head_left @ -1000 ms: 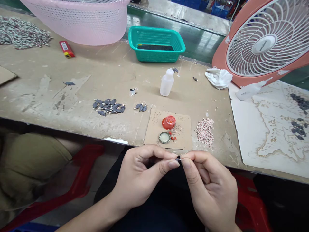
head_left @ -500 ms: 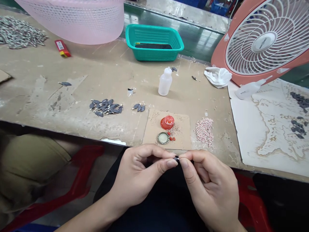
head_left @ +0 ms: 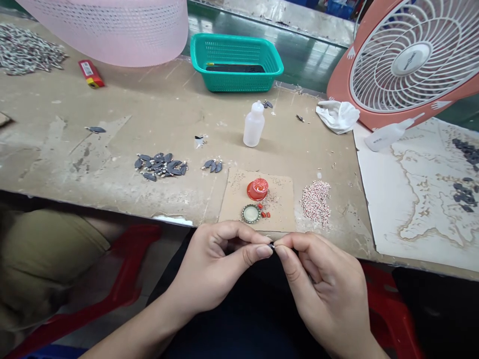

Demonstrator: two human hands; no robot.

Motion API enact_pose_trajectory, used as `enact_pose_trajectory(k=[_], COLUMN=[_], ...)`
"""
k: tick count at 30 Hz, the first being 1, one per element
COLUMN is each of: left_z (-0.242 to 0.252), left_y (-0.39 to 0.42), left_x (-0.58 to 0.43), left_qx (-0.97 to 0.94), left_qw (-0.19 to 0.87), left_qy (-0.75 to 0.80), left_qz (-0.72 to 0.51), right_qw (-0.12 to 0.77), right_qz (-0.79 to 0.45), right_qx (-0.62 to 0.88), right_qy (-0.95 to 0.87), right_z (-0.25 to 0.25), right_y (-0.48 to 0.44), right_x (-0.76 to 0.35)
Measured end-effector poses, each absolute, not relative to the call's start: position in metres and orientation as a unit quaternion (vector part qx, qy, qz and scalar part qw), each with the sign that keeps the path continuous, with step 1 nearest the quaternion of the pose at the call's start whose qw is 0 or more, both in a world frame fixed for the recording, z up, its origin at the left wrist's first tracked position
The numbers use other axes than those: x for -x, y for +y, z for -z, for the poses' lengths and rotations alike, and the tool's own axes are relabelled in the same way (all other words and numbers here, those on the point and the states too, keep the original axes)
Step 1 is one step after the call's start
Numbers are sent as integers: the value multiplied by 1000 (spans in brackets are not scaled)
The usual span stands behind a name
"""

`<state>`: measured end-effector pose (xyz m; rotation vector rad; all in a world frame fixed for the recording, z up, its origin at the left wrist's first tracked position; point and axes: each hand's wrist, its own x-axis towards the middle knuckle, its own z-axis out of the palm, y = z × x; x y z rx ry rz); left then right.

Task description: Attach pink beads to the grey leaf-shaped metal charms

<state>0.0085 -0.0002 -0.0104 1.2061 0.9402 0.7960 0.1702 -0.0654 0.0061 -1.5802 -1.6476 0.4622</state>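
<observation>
My left hand (head_left: 215, 269) and my right hand (head_left: 324, 284) meet fingertip to fingertip just below the table's near edge, both pinched on one tiny dark piece (head_left: 272, 246). Most of that piece is hidden by the fingers. Just beyond my hands lies a cardboard square (head_left: 279, 202) with a red cap (head_left: 257, 189) and a round metal bottle cap (head_left: 251, 213) on it. To its right sits a heap of small pink beads (head_left: 317, 201). To its left lie a pile of dark leaf-shaped pieces (head_left: 160, 165) and a smaller cluster (head_left: 213, 165).
A small white squeeze bottle (head_left: 253, 124) stands mid-table. Behind it are a green basket (head_left: 236, 62), a pink mesh basket (head_left: 112, 27), a red lighter (head_left: 90, 74) and a grey heap of parts (head_left: 26, 50). A coral fan (head_left: 407, 60), a white cloth (head_left: 339, 115) and a stained board (head_left: 419, 199) fill the right.
The view has drifted slightly, so the table items sit a little further left. My hands stay together on the tiny piece with only small finger movement.
</observation>
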Motion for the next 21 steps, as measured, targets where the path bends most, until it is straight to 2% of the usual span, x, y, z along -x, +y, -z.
enact_pose_trajectory(k=[11, 21], left_z=[7, 9], left_y=[-3, -2], left_x=[-10, -11], left_qx=[-615, -601], left_qw=[562, 576], left_qy=[396, 401], left_qz=[-386, -381], right_qw=[368, 378], right_qz=[-172, -190], right_qx=[632, 621], right_qy=[-660, -660], right_z=[-10, -12], right_y=[-65, -64], right_x=[-174, -177])
